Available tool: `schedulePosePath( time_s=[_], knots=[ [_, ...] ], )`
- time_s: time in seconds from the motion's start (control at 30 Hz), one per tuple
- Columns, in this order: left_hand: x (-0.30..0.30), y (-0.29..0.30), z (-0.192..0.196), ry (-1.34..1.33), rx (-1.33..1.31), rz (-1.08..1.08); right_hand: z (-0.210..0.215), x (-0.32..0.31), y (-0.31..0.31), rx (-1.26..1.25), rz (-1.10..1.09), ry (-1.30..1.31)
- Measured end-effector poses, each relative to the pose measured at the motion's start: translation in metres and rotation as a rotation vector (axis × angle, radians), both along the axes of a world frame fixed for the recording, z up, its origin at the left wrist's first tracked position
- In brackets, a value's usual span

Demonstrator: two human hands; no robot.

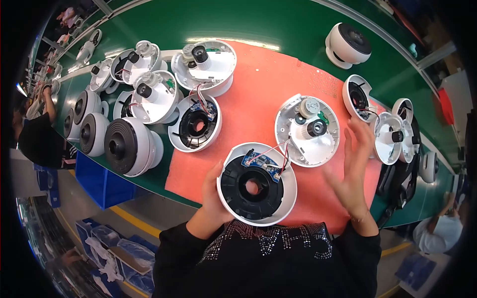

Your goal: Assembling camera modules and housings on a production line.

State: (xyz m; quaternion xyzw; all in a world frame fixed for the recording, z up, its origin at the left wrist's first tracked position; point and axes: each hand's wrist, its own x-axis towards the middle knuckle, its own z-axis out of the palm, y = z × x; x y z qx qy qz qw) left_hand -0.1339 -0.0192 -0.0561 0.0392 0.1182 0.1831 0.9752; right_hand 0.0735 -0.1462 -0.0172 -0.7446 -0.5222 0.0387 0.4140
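Note:
My left hand point(214, 197) grips the left side of a round white housing half point(293, 196) with a black inner disc and a central hole. A blue circuit board point(261, 165) is fixed inside its far part. Thin red, white and black wires point(284, 154) link it to the other white half point(298, 141), which lies face up on the mat and carries a small motor point(310, 108) and a black geared cylinder point(317, 128). Just right of that half, my right hand point(352, 181) is raised with fingers spread, holding nothing.
A pink mat point(258, 89) covers part of the green table point(278, 22). Opened units, including a wired lower half point(213, 136), stand left; others point(388, 141) are right. Closed round units point(126, 149) line the left edge. A blue bin point(102, 184) sits below; people work at both sides.

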Motion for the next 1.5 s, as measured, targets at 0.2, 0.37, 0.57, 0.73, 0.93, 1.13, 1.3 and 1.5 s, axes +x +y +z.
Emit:
schedulePosePath(
  time_s=[0.2,0.37,0.57,0.73,0.93,1.13,1.3,1.5],
  knots=[
    [0.014,-0.016,0.029,-0.111,0.326,-0.173,0.040,-0.042,0.000,0.084,0.401,-0.321],
    [0.031,-0.004,0.016,0.417,1.317,-0.074,0.076,0.013,-0.013,-0.299,0.229,0.137],
    [0.079,-0.006,-0.002,0.502,1.150,0.059,0.059,0.070,0.008,-0.251,0.341,0.878],
    [0.071,0.029,-0.006,0.407,1.527,-0.167,0.036,0.065,0.005,-0.215,0.332,1.108],
    [0.045,0.009,0.006,0.554,1.963,0.027,0.032,0.045,-0.012,-0.258,0.298,0.993],
    [0.050,0.036,0.007,0.498,2.164,0.063,0.026,0.029,-0.005,-0.264,0.180,0.920],
    [0.057,0.041,0.034,0.513,1.731,-0.130,0.019,0.025,-0.004,-0.266,0.183,0.896],
    [0.058,0.052,0.052,0.631,2.081,-0.169,0.022,0.032,-0.003,-0.215,0.213,0.711]
  ],
)
